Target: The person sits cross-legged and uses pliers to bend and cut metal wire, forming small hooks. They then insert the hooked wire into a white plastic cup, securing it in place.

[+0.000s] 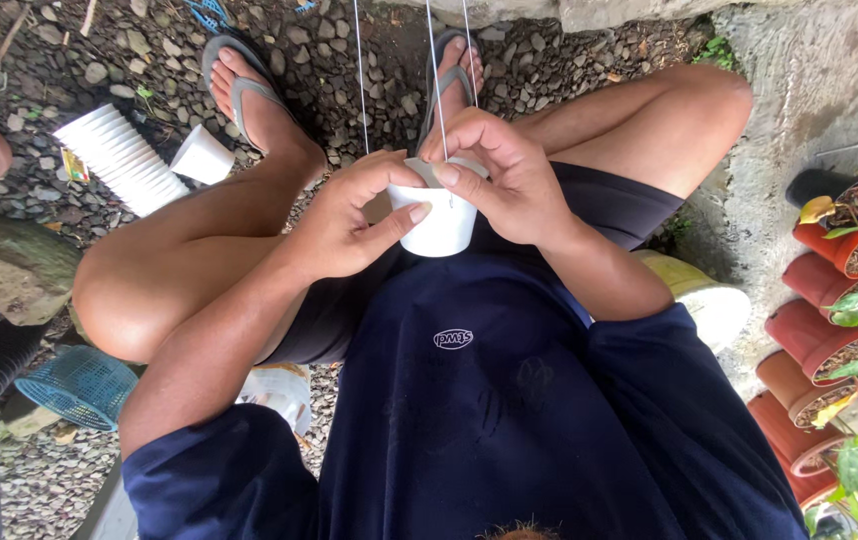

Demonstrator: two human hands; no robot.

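The small white cup (441, 225) is held upright above the lap, between the knees — gripped at its side by the left hand (344, 220), its rim pinched by the closed right hand (509, 175) where the thin white strings (436, 80) rise.

Head cam, one view: looks steeply down, close over lap and hands; feet and gravel beyond.

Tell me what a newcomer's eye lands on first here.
Dead centre, both hands, left hand and right hand, grip a white cup hung on thin strings. A stack of white cups lies on the gravel at upper left. Red-brown plant pots line the right edge.
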